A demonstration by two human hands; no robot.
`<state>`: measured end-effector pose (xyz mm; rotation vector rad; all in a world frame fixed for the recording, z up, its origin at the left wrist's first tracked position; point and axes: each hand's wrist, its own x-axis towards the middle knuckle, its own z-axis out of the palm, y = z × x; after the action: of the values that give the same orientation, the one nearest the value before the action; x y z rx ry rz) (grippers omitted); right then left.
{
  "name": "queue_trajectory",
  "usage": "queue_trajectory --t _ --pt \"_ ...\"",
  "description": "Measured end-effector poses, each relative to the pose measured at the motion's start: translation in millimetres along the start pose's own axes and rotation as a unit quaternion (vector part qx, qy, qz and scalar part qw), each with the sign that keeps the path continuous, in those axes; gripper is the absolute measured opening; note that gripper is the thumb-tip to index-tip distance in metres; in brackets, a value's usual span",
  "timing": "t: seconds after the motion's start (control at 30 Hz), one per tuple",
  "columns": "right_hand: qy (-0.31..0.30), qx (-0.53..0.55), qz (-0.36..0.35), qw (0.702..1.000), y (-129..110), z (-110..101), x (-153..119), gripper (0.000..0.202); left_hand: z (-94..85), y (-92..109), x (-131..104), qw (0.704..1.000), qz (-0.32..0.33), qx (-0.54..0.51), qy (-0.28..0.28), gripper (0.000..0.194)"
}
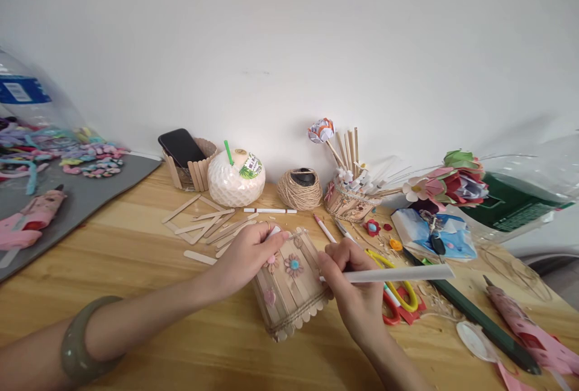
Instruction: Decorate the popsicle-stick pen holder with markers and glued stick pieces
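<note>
Pale wall (pixel 289 29) rises behind a wooden table (pixel 181 330), and several things run out of sight at the edges. On the far left, the plastic bottle (pixel 22 92) and a pink glue gun (pixel 38 216) are cut off; on the right, a second glue gun (pixel 525 324) also runs out of view. Printing on the coconut (pixel 236 181) is too small to read, and the scissors (pixel 411 300) are partly covered by the right hand (pixel 359 294).

Near the middle, just above the tabletop or touching it, I cannot tell which, a tilted stick box (pixel 294 297) with flower decorations sits between the hands. The left hand (pixel 246 255) grips its far left corner, thumb stretched along the top edge, most of the other fingers hidden; a small white piece (pixel 274 232) pokes up beside that thumb, hard to identify. The right hand's thumb and forefinger are pinched together on a long white pen (pixel 402 273), the remaining fingers curled in. Its tip is at the box's right side; whether they touch is unclear.
</note>
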<state>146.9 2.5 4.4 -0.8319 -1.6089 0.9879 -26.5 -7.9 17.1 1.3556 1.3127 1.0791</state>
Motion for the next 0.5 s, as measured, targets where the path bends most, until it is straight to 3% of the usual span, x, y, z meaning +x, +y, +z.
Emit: queue_trajectory --t 0.5 --pt "0.002 0.026 0.009 1.000 2.7 -0.9 -0.3 0.036 -0.7 -2.7 1.1 1.000 -0.007 0.004 0.003 0.037"
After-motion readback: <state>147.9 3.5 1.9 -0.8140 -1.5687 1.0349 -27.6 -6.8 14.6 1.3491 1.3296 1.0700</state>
